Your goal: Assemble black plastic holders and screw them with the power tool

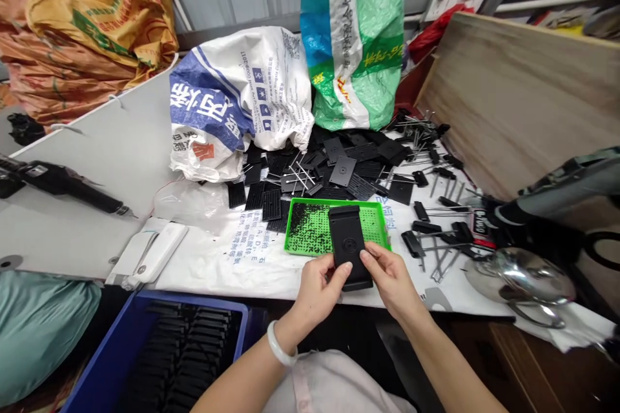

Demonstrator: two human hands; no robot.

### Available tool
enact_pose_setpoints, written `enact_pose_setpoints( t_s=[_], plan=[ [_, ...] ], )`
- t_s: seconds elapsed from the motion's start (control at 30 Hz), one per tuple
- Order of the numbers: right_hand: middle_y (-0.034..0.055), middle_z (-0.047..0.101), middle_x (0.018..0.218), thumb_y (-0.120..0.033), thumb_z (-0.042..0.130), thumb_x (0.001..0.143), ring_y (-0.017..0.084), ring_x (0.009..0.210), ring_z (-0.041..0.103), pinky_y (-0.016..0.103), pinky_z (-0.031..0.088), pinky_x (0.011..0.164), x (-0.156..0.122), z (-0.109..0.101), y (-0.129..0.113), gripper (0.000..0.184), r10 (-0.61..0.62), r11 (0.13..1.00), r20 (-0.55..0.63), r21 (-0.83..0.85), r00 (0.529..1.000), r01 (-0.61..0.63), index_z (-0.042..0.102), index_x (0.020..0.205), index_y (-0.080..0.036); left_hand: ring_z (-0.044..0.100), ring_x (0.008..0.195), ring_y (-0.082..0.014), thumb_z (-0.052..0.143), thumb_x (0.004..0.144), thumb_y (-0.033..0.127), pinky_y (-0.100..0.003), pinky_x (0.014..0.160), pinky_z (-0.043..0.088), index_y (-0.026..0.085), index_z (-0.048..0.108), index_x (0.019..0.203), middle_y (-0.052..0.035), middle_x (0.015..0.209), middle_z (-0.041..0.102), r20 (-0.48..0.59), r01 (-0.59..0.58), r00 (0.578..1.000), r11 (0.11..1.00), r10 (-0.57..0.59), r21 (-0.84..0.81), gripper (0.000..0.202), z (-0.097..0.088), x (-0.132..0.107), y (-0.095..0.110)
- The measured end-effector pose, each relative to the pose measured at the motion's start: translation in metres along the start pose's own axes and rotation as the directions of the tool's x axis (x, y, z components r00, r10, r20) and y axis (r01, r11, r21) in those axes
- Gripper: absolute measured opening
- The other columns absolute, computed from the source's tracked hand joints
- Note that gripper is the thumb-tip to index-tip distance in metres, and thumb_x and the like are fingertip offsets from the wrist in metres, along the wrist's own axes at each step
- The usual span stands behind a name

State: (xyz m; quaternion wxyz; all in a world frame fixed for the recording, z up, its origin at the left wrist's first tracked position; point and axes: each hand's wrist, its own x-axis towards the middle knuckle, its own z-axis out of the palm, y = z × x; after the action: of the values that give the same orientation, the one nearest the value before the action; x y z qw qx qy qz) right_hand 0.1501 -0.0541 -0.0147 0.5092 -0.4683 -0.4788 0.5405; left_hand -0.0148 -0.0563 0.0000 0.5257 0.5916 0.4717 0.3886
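Note:
Between both hands I hold a flat black plastic phone-holder-like piece (347, 242), raised at its two ends and marked with a round pattern in the middle. My left hand (322, 287) grips its left edge, thumb on the face. On the right edge, my right hand (390, 271) pinches it with thumb and fingers. Directly behind the piece lies a green tray (375, 219), with many tiny black screws (305, 226) gathered at its left. Loose black plates (343, 171) and thin metal rods (300, 174) are heaped beyond the tray.
Black end pieces with rods (426, 229) lie to the right, beside a shiny metal lamp (526, 277). A blue bin (245, 316) of stacked black parts stands at lower left. An electric screwdriver (72, 184) hangs at left. Sacks (271, 90) stand at the back; a wooden board (527, 97) borders the right.

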Motion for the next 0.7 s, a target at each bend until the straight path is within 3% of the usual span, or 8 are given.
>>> enact_pose_setpoints(
  t_s=[0.17,0.27,0.3,0.4,0.43,0.47,0.53,0.7],
  plan=[
    [0.0063,0.068,0.093,-0.041,0.055,0.093,0.023,0.088,0.062,0.033,0.051,0.08,-0.022,-0.005,-0.02,0.025,-0.04,0.985,0.049,-0.166,0.998,0.047,0.068,0.103,-0.022,0.065,0.092,-0.0224,0.057,0.089,0.045,-0.034,0.083,0.051,0.016,0.069,0.108,-0.01,0.102,0.071,0.048,-0.001,0.999,0.972,0.013,-0.237,0.037,0.009,0.015,0.026],
    [0.006,0.064,0.092,-0.035,0.054,0.094,0.023,0.088,0.06,0.033,0.049,0.082,-0.026,-0.028,-0.044,0.02,-0.269,0.864,-0.085,-0.461,0.959,0.201,0.068,0.103,-0.024,0.068,0.093,-0.0235,0.057,0.089,0.044,-0.036,0.084,0.053,0.013,0.069,0.111,-0.0122,0.105,0.072,0.028,0.093,0.995,0.851,-0.092,-0.516,0.039,0.021,0.02,0.031],
    [0.0062,0.063,0.096,-0.033,0.055,0.093,0.022,0.09,0.059,0.033,0.048,0.083,-0.024,-0.044,-0.053,0.02,-0.417,0.802,-0.237,-0.551,0.877,0.232,0.066,0.107,-0.025,0.069,0.093,-0.024,0.059,0.088,0.044,-0.036,0.083,0.054,0.013,0.069,0.11,-0.0129,0.105,0.072,0.028,0.126,0.991,0.809,-0.134,-0.574,0.04,0.024,0.02,0.03],
    [0.0079,0.055,0.109,-0.036,0.063,0.088,0.022,0.1,0.054,0.033,0.045,0.088,-0.009,-0.102,-0.075,0.034,-0.696,0.714,-0.633,-0.662,0.339,0.228,0.057,0.119,-0.024,0.07,0.094,-0.0253,0.066,0.084,0.043,-0.035,0.08,0.056,0.011,0.069,0.108,-0.0149,0.111,0.071,0.022,0.195,0.97,0.722,-0.241,-0.664,0.041,0.027,0.013,0.022],
    [0.0076,0.055,0.106,-0.039,0.063,0.087,0.022,0.099,0.054,0.034,0.045,0.088,-0.002,-0.119,-0.08,0.034,-0.687,0.72,-0.627,-0.655,0.368,0.228,0.058,0.116,-0.022,0.07,0.095,-0.0254,0.067,0.083,0.043,-0.035,0.08,0.056,0.011,0.069,0.108,-0.0152,0.112,0.071,0.01,0.204,0.963,0.703,-0.27,-0.682,0.041,0.026,0.01,0.019],
    [0.0066,0.057,0.099,-0.041,0.061,0.088,0.022,0.094,0.055,0.036,0.045,0.087,0.004,-0.132,-0.083,0.029,-0.66,0.728,-0.588,-0.653,0.468,0.207,0.06,0.108,-0.02,0.07,0.095,-0.0254,0.067,0.083,0.043,-0.035,0.08,0.056,0.011,0.068,0.109,-0.0152,0.112,0.071,-0.007,0.207,0.956,0.689,-0.294,-0.694,0.041,0.025,0.005,0.016],
    [0.0045,0.058,0.093,-0.042,0.069,0.081,0.021,0.087,0.056,0.036,0.046,0.084,0.018,-0.141,-0.085,0.028,-0.625,0.734,-0.535,-0.65,0.569,0.195,0.061,0.097,-0.021,0.07,0.093,-0.0249,0.066,0.083,0.044,-0.034,0.077,0.057,0.011,0.067,0.109,-0.015,0.109,0.072,-0.039,0.218,0.939,0.682,-0.34,-0.698,0.042,0.023,-0.002,0.011],
    [0.001,0.061,0.075,-0.037,0.076,0.075,0.02,0.068,0.059,0.036,0.049,0.07,0.048,-0.083,-0.079,0.03,-0.411,0.91,-0.274,-0.19,0.87,0.369,0.061,0.097,-0.022,0.071,0.086,-0.0247,0.066,0.083,0.046,-0.032,0.069,0.057,0.011,0.062,0.107,-0.0152,0.099,0.072,-0.013,0.284,0.921,0.693,-0.39,-0.663,0.042,0.029,-0.01,0.007]
  ],
)
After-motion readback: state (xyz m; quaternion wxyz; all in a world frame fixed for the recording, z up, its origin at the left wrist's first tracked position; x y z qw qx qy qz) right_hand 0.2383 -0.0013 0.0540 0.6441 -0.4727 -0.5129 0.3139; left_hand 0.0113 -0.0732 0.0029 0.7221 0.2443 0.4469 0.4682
